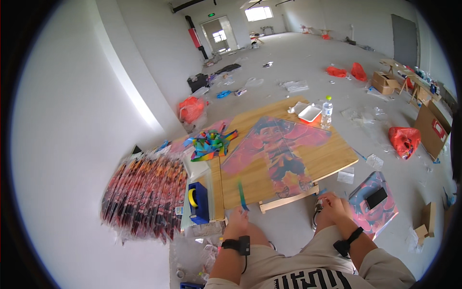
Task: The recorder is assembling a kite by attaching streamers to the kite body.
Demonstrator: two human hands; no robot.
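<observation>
My left hand (238, 220) is at the near edge of the wooden table, fingers closed on the lower end of a green ribbon strip (241, 193) that points away over the tabletop. My right hand (334, 207) lies over my right knee with its fingers curled together; what is in them, if anything, is hidden. Flat on the table (245, 180) is a pink kite (284, 149) printed with a cartoon child figure. A heap of rainbow ribbons (211, 144) sits left of it. Nearer stands a blue tape dispenser (198, 204) with a yellow roll.
A stack of packaged printed sheets (144, 195) fills the left side by the wall. A water bottle (327, 111) and white tray (309, 113) stand at the table's far edge. Right of my knee, a dark phone-like slab (376, 197) lies on another printed sheet (368, 219). Red bags (404, 142) litter the floor.
</observation>
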